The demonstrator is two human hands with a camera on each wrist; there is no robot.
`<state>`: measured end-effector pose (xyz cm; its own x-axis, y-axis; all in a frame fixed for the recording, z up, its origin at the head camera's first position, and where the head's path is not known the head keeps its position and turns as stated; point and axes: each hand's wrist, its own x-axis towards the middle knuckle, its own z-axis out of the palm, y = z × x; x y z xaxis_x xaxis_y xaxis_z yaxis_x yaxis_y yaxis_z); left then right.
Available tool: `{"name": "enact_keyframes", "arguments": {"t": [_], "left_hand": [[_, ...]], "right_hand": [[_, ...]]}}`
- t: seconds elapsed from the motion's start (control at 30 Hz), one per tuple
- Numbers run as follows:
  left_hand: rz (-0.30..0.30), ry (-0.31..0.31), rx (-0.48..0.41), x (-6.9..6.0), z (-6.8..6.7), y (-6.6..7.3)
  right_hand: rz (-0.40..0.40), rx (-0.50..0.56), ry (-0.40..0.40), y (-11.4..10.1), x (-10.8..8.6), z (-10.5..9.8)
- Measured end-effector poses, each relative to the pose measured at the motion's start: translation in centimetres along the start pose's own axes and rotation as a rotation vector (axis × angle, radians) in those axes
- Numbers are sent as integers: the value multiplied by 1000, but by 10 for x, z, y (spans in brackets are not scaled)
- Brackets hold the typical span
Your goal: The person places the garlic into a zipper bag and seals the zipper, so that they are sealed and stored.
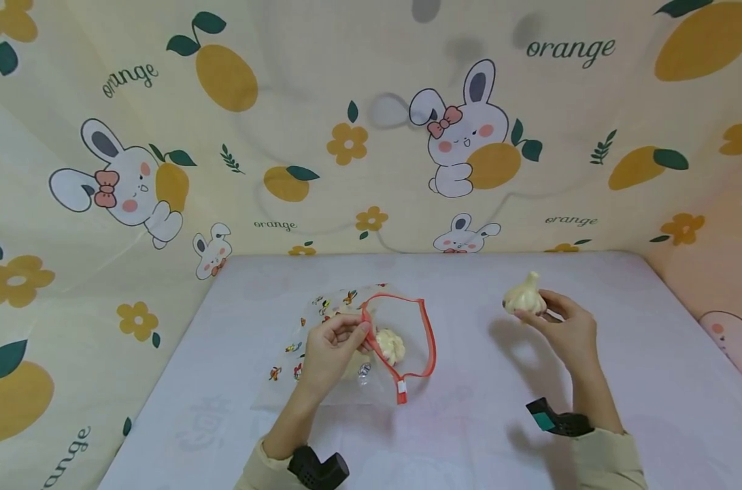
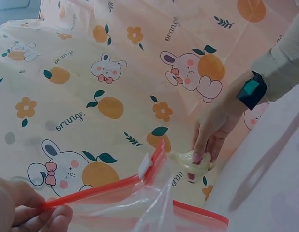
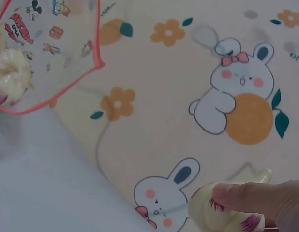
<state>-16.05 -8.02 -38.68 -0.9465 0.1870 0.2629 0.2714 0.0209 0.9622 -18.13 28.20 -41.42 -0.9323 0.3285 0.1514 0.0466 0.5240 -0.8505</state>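
My left hand (image 1: 336,347) pinches the red zip edge of a clear zip bag (image 1: 428,333) printed with small cartoon figures. The bag's mouth gapes toward the right, and a garlic bulb (image 1: 390,346) shows inside it. In the right wrist view that same garlic bulb (image 3: 11,77) sits within the red rim. Off to the right, my right hand (image 1: 569,333) holds a second garlic bulb (image 1: 524,297) above the table, stem upward, apart from the bag. Purple streaks mark this held garlic bulb (image 3: 202,208). A white slider (image 2: 145,165) sits on the bag's red edge.
A pale cloth covers the table (image 1: 468,435). Behind it hangs a cream curtain (image 1: 322,82) printed with rabbits, oranges and flowers. Each wrist carries a black camera, one on the left (image 1: 318,468) and one on the right (image 1: 560,418).
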Motion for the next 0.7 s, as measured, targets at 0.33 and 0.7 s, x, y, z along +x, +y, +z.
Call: {"name": "enact_keyframes", "arguments": {"t": [0.33,0.7], "left_hand": [[-6,-2,-1,0,-1,-2],[-32,4,8,0,-1,0]], "right_hand": [[-43,24,-32,-9,-4,6],[-46,55,-43,-19,-9,8]]}}
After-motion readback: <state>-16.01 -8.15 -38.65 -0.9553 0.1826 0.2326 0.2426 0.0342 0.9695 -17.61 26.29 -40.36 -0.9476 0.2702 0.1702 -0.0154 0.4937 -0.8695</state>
